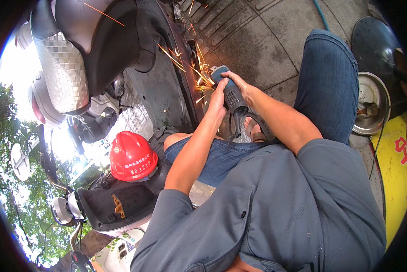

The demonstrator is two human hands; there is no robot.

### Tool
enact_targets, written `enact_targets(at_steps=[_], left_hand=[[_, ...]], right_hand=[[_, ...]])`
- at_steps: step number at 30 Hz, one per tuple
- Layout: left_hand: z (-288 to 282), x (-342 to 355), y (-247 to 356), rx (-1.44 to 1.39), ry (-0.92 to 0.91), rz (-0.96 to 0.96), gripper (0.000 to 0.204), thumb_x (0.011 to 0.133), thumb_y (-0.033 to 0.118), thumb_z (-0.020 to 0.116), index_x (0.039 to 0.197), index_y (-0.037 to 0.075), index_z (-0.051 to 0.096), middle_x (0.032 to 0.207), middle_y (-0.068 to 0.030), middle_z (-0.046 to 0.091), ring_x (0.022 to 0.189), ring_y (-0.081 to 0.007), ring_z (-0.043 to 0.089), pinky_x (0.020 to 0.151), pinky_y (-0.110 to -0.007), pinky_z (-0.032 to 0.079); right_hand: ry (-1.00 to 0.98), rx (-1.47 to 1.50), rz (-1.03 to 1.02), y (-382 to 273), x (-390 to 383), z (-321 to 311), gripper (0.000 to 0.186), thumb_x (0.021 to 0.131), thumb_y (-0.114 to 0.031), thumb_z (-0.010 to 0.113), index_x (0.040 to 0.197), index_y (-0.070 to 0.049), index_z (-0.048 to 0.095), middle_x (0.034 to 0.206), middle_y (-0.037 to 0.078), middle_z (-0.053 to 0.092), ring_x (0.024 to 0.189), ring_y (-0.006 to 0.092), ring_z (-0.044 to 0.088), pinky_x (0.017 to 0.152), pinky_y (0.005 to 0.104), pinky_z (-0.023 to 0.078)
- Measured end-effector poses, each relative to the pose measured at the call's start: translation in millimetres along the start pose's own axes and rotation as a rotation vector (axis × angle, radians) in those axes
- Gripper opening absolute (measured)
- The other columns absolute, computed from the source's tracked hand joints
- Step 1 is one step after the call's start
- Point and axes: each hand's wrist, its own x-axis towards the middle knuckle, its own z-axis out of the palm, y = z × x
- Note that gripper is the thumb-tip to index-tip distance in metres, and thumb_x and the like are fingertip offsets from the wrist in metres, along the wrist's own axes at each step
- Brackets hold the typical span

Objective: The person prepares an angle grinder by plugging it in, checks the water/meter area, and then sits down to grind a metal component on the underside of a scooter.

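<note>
Both of my hands are wrapped round an angle grinder (233, 99) with a blue head and a black, slotted body. My left hand (217, 99) grips it from the left side. Near the blue head, my right hand (240, 85) is closed on it from the right. Orange sparks (204, 80) spray up and left from the grinder's front end, beside the lower edge of a dark scooter (167, 81). Glare and sparks hide the disc and the exact spot it touches. A cord trails from the tool's rear end near my sandalled foot (254, 129).
A red hard hat (132, 156) rests on the dark scooter parts at the left. Paving slabs (269, 50) lie beyond the grinder. At the right are a round metal pan (371, 105), a dark rounded panel (373, 45) and a yellow board (389, 177). My jeans-clad knee (328, 68) rises nearby.
</note>
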Motion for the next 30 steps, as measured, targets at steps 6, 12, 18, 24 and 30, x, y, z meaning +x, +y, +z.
enact_targets(at_steps=[6, 12, 18, 24, 30], left_hand=[[-9, 3, -6, -0.020, 0.057, -0.032, 0.054, 0.081, 0.039, 0.067, 0.121, 0.007, 0.052, 0.106, -0.0123, 0.061, 0.088, -0.0231, 0.064, 0.077, -0.038, 0.053], [-11, 6, -5, -0.003, -0.001, -0.038, 0.061, 0.083, 0.042, 0.064, 0.126, 0.004, 0.042, 0.104, -0.0115, 0.061, 0.086, -0.0222, 0.066, 0.072, -0.038, 0.058], [-4, 3, -1, -0.021, 0.034, -0.042, 0.055, 0.082, 0.039, 0.066, 0.122, 0.005, 0.050, 0.104, -0.0130, 0.060, 0.088, -0.0234, 0.064, 0.076, -0.039, 0.053], [-10, 7, -2, -0.048, 0.003, -0.023, 0.049, 0.082, 0.036, 0.066, 0.119, 0.006, 0.051, 0.100, -0.0108, 0.061, 0.085, -0.0219, 0.065, 0.075, -0.037, 0.054], [-9, 7, -1, -0.024, 0.010, 0.009, 0.047, 0.082, 0.036, 0.066, 0.118, 0.008, 0.053, 0.100, -0.0094, 0.062, 0.084, -0.0207, 0.065, 0.074, -0.036, 0.054]], right_hand=[[0.011, -0.003, 0.003, 6, 1, 4, 0.053, 0.072, -0.052, 0.063, 0.095, -0.005, 0.060, 0.074, 0.015, 0.063, 0.056, 0.0280, 0.061, 0.054, 0.0416, 0.054], [0.021, -0.013, -0.006, 6, 0, 5, 0.052, 0.071, -0.052, 0.064, 0.093, -0.005, 0.059, 0.071, 0.014, 0.062, 0.052, 0.0260, 0.061, 0.050, 0.0390, 0.054], [0.037, -0.031, -0.018, 3, 3, 3, 0.051, 0.071, -0.052, 0.064, 0.091, -0.005, 0.059, 0.068, 0.013, 0.062, 0.049, 0.0240, 0.061, 0.046, 0.0365, 0.053], [0.040, -0.037, -0.020, 3, -2, 9, 0.050, 0.072, -0.052, 0.063, 0.091, -0.006, 0.060, 0.068, 0.012, 0.062, 0.049, 0.0241, 0.060, 0.046, 0.0362, 0.053], [0.017, -0.052, -0.014, 1, -8, 15, 0.050, 0.072, -0.053, 0.062, 0.090, -0.006, 0.060, 0.067, 0.011, 0.062, 0.048, 0.0241, 0.060, 0.045, 0.0367, 0.053]])
